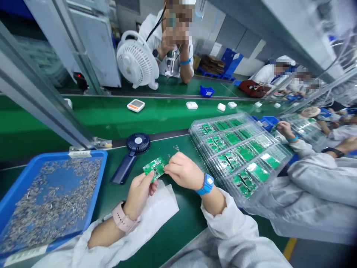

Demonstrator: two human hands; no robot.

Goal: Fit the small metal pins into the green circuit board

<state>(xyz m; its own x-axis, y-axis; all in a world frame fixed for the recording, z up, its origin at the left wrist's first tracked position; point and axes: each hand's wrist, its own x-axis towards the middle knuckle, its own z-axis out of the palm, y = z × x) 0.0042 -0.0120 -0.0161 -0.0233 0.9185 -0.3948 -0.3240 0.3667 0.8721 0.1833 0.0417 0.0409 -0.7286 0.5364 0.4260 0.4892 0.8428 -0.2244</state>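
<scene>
Hands both partly closed: left hand (138,193) grasped the green circuit board (154,168) by its lower edge, right hand (182,170) pinched its right edge, board held between them. Blue tray (98,175) of small metal parts lay left; clear tray stack (237,156) lay right.

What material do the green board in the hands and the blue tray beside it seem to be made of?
The green circuit board looks like rigid fibreglass laminate under a glossy green solder mask; pale metallic spots suggest soldered pads. The blue tray looks like moulded plastic, with a smooth, even-coloured rim, though its exact plastic cannot be told.
</scene>
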